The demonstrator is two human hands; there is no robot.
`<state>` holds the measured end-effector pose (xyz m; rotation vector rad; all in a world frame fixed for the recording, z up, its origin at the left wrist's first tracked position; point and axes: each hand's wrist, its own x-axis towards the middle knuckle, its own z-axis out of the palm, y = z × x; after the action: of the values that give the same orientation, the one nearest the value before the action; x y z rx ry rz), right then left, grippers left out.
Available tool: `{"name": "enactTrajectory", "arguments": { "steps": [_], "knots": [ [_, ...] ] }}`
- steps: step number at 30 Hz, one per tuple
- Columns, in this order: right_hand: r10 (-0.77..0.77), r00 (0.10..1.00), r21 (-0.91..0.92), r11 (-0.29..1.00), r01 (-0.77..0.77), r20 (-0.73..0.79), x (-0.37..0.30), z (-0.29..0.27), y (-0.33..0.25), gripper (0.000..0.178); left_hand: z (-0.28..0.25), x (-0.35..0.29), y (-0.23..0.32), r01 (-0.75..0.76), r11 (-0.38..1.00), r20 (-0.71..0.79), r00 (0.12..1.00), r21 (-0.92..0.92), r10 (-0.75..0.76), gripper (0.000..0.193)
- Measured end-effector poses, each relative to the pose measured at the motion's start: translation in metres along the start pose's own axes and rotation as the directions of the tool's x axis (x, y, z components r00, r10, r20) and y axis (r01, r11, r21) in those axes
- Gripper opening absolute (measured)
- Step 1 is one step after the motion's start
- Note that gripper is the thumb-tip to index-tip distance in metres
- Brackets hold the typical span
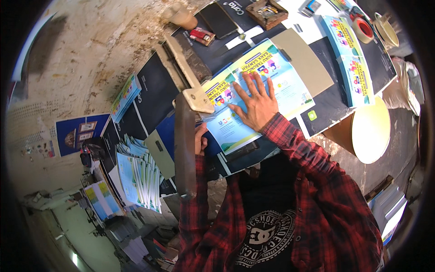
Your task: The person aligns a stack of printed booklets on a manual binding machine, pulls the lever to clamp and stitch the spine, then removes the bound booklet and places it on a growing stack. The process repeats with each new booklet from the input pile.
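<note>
My right hand (pixel 258 104) lies flat with fingers spread on a printed booklet sheet (pixel 290 93), light blue with yellow lettering and small coloured figures. The sheet rests partly on a grey-beige board (pixel 312 68). Its left edge meets the cream head (pixel 198 100) of a metal device with a long dark bar (pixel 185 149) that reaches toward me. Beside that bar, by the sheet's lower left corner, is my left hand (pixel 200 138), fingers curled. The bar partly covers this hand, and whatever its fingers hold is hidden.
Folded booklets (pixel 138 174) pile up at the left, with a smaller stack (pixel 126 97) beyond. More booklets (pixel 349 61) lie at the right, near a red tape roll (pixel 362 29). A wooden tray (pixel 267 13), a red box cutter-like item (pixel 202 36) and a cup (pixel 180 16) stand at the back.
</note>
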<state>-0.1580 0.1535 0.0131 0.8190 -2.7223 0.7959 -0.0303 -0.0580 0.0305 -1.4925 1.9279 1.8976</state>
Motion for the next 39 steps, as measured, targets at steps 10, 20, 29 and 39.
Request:
{"name": "enactTrajectory", "arguments": {
  "steps": [10, 20, 29, 39],
  "knots": [
    [0.031, 0.998, -0.108, 0.994, -0.026, 0.053, 0.006, 0.005, -0.017, 0.058, -0.011, 0.039, -0.044, -0.423, 0.755, 0.009, 0.875, 0.500, 0.485, 0.051],
    [-0.005, 0.990, -0.240, 0.970, 0.040, 0.143, 0.002, 0.014, -0.011, 0.054, 0.035, -0.037, -0.050, -0.636, 0.213, 0.139, 0.457, 0.741, 0.879, 0.055],
    [-0.469, 0.883, 0.101, 0.877, 0.469, -0.030, 0.069, -0.131, -0.129, 0.036, 0.036, -0.030, -0.062, -0.619, 0.228, 0.102, 0.450, 0.752, 0.887, 0.056],
    [-0.283, 0.894, 0.000, 0.953, 0.302, 0.349, -0.002, -0.110, -0.157, 0.075, 0.036, -0.034, -0.053, -0.594, 0.214, 0.095, 0.445, 0.775, 0.890, 0.056]
  ]
}}
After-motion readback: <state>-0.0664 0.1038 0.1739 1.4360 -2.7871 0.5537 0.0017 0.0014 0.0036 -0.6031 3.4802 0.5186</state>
